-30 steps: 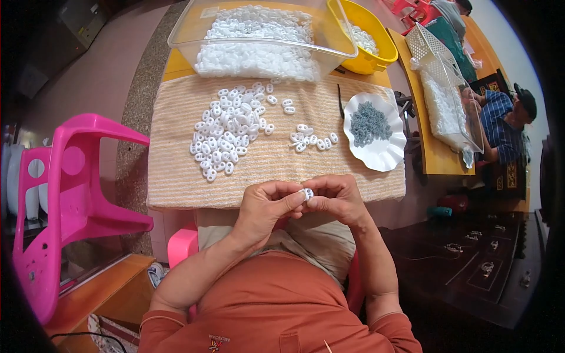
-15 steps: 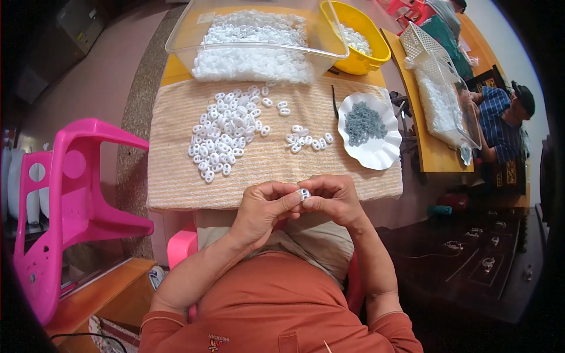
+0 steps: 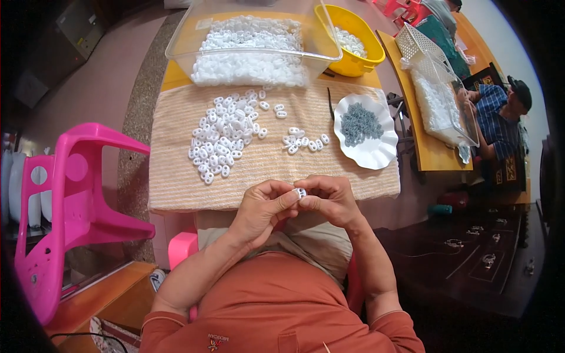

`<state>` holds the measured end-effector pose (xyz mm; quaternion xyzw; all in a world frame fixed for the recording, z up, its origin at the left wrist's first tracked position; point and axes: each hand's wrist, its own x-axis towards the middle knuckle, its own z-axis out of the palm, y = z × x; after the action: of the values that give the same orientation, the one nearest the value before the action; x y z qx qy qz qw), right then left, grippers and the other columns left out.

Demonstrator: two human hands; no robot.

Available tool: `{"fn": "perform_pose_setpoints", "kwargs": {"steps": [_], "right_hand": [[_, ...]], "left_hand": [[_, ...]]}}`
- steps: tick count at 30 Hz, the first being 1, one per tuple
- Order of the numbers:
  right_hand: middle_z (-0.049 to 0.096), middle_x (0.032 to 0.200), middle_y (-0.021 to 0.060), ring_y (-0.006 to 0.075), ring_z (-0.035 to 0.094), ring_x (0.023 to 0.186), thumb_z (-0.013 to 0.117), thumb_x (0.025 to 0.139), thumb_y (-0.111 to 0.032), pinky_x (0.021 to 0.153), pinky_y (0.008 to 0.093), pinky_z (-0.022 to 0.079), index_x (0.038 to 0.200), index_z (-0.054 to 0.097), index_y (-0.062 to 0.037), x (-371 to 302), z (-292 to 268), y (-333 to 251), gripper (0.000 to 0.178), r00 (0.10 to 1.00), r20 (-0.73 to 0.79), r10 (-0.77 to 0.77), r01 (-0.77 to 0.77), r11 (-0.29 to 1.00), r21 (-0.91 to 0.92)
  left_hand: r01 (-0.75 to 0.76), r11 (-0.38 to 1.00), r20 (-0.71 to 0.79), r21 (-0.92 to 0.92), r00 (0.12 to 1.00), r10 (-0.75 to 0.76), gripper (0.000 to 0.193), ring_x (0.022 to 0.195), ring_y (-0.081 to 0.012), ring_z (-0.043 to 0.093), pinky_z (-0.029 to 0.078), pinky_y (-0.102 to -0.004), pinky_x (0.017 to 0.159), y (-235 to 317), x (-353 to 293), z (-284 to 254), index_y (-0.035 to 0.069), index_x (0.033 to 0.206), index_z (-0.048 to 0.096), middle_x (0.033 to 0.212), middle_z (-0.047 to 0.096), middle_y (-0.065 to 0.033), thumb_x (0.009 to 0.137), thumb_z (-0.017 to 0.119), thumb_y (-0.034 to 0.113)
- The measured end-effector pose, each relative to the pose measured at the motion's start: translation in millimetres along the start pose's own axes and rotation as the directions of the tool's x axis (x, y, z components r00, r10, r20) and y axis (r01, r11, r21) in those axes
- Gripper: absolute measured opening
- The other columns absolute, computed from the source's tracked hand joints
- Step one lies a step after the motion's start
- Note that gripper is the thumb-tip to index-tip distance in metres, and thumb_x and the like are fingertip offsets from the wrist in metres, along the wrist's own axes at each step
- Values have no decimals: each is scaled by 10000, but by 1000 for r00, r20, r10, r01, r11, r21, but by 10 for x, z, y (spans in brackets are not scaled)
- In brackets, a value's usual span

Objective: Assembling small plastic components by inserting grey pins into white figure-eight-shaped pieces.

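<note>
Between my two hands, just past the table's near edge, is a small white oval plastic piece with two holes. My left hand pinches its left side with thumb and forefinger. From the other side, my right hand grips the same piece with fingers curled. Beyond them on the striped cloth lies a large heap of similar white pieces, with a smaller cluster to its right. Small grey parts fill the middle of a white wavy-rimmed plate.
A clear plastic bin of white pieces stands at the far side, with a yellow basin beside it. A pink plastic chair is at the left. To the right, another person sits at a second table.
The view has shifted slightly. Both hands still hold the white piece at nearly the same spot, and it has turned a little between the fingers.
</note>
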<state>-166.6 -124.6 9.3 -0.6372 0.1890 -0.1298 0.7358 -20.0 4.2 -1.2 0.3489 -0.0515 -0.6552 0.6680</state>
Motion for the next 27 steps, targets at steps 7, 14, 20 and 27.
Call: {"fn": "perform_pose_setpoints", "kwargs": {"steps": [7,14,20,27], "right_hand": [[594,945,63,118,596,860,671,845,-6,734,226,493,1114,629,43,27,11,-26,276,995,13,-99,100,984,-149],[544,941,52,106,536,856,707,823,-44,711,220,451,1085,659,8,42,39,-69,272,987,-2,-160,154,954,-258],[547,936,46,101,530,850,715,816,-48,699,208,439,1085,665,0,23,57,-73,278,980,3,-200,194,946,-260],[569,906,55,100,544,793,710,810,-22,650,210,441,1086,666,3,4,88,-104,280,970,31,-243,243,939,-245]], "left_hand": [[32,997,30,-72,999,-30,142,836,-136,647,566,-251,723,26,9,3,46,1013,605,937,660,-61,880,650,59],[39,992,115,-119,993,-25,101,852,-130,642,561,-250,749,27,32,-7,53,967,582,956,651,-55,886,643,62],[19,991,165,-136,986,4,90,830,-134,642,551,-255,764,-14,16,-48,51,946,588,928,657,-56,884,649,76],[28,990,149,-140,989,-6,84,818,-148,644,554,-271,769,-53,-22,-42,42,951,621,925,666,-65,879,652,72]]}}
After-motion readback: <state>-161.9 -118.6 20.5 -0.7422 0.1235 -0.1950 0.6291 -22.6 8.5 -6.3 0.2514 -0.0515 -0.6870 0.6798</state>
